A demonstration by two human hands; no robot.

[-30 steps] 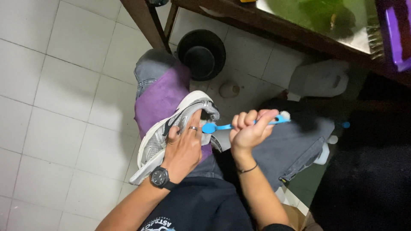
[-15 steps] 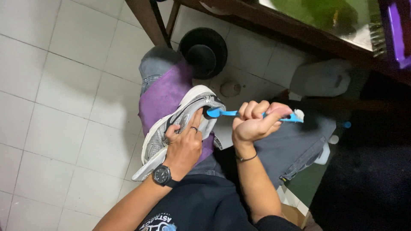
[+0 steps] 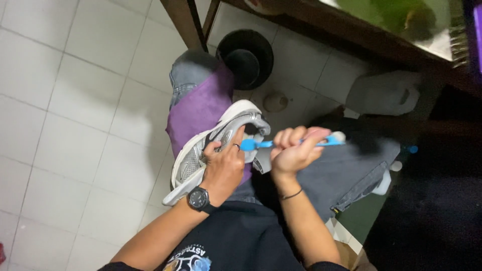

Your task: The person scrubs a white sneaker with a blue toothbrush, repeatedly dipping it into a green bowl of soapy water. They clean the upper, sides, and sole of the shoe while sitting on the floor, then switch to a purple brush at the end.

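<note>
A grey and white sneaker (image 3: pixel 201 153) rests on a purple cloth (image 3: pixel 198 108) spread over my left knee. My left hand (image 3: pixel 224 165), with a ring and a black wristwatch, grips the shoe's upper side and steadies it. My right hand (image 3: pixel 291 150) is closed around a blue toothbrush (image 3: pixel 261 144), whose head touches the shoe near its heel. A thin dark band circles my right wrist.
I sit over a white tiled floor (image 3: pixel 75 100). A black round bowl-like object (image 3: pixel 246 57) lies ahead by a wooden table leg (image 3: pixel 183 22). A white plastic jug (image 3: pixel 384 93) stands to the right under the table. Dark shadow fills the far right.
The toothbrush has shifted slightly along the shoe's heel area, and my right hand moved with it. My left hand keeps its hold on the sneaker.
</note>
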